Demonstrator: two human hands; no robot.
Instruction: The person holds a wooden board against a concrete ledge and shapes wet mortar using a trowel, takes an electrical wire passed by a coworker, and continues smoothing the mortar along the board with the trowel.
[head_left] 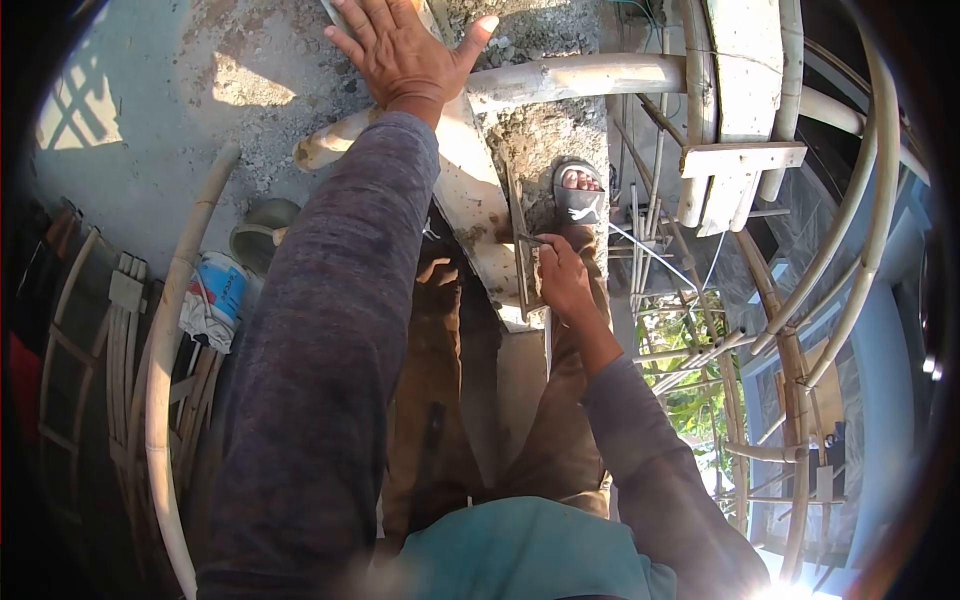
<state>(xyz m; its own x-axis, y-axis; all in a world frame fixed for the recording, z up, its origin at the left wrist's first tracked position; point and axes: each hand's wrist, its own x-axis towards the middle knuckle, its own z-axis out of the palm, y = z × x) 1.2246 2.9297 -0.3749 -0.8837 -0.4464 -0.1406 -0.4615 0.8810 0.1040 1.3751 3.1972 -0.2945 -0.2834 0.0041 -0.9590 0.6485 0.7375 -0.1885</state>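
Note:
My left hand [405, 58] reaches far forward with fingers spread, palm down over a long pale board [470, 200]. The board is stained with cement and runs back between my legs. Near its close end, my right hand [566, 277] is closed around a thin dark rod-like piece [530, 240], whose end sticks out toward the board. A narrow wooden strip [517, 225] stands along the board's right edge, touching or very close to that piece. Whether the two are joined I cannot tell. My fingers hide the rest of what I hold.
Bamboo poles [580, 80] cross under the board and form scaffolding [790, 380] at right, with a drop beyond. A sandalled foot [578, 195] rests on the rough ledge. Down at left are a white-and-blue bucket [218, 285], a dark basin [262, 235] and a curved bamboo pole [175, 330].

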